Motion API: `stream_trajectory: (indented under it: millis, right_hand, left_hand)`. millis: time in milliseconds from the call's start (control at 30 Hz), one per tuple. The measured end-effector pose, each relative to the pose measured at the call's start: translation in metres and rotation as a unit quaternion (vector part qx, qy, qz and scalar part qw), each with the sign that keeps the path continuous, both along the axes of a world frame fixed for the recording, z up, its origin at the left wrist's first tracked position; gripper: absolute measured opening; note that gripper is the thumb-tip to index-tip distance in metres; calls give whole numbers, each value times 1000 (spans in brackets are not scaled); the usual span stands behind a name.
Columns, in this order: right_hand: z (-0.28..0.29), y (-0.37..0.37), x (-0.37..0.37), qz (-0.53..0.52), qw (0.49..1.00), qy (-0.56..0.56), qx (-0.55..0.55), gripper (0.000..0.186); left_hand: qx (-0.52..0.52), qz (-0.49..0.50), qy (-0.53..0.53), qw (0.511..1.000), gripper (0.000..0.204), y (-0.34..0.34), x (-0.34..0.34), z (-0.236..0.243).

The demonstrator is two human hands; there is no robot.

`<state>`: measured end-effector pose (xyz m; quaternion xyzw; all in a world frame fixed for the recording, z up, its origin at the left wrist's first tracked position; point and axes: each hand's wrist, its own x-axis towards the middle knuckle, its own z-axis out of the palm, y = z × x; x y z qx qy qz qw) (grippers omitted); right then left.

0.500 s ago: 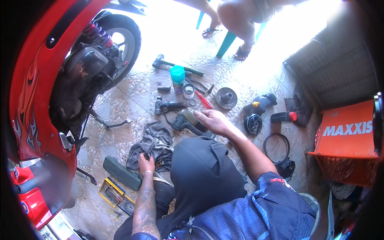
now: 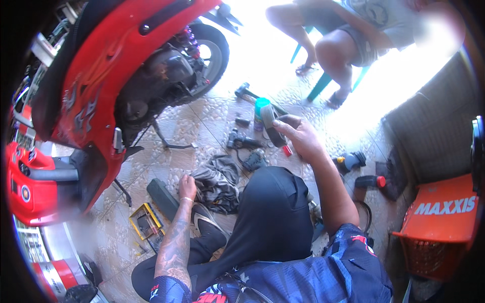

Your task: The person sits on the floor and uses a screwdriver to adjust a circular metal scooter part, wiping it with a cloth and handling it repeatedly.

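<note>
A red scooter [image 2: 96,91] stands leftmost. The person's left hand [image 2: 187,187] is at the edge of a crumpled grey cloth [image 2: 218,183], its grip impossible to tell; farther right, before a teal-capped can [image 2: 261,104], a dark curved part [image 2: 271,124] is clasped in the right hand [image 2: 301,135].
</note>
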<state>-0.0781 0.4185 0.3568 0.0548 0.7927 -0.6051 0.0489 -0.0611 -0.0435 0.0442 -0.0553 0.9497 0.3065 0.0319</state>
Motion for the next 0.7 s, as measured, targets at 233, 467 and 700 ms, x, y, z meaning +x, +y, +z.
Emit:
stream_trajectory:
  millis: [233,467,700]
  right_hand:
    - [88,-43,-12,93,988,80,-97,47]
    - [138,-97,-11,150,968,64,-190,43]
    - [189,-117,0,226,942,108,-224,31]
  left_hand:
    - [187,-29,160,969,27,19,-48,141]
    - [642,-62,142,751,24,73,-28,332]
    - [627,-130,189,745,30,95,5,466]
